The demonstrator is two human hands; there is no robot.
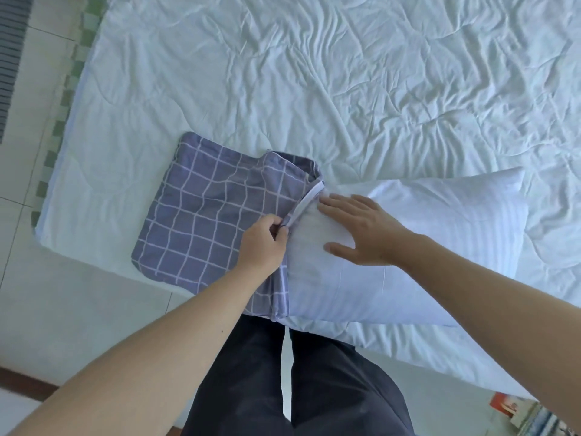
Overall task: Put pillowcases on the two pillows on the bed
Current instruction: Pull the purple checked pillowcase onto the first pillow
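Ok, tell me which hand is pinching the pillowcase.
The left hand: its fingers pinch the open edge of the blue checked pillowcase. The right hand lies flat, fingers spread, on the white pillow.

A wrinkled white quilt [345,73] covers the bed; pale floor tiles [41,58] run along its left edge.

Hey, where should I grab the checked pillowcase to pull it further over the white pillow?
Grip the checked pillowcase at its open zipper hem, where the left hand already pinches it. Come from the pillow's side: the hem is bunched against the white pillow, so it probably gives a firm edge to pull.
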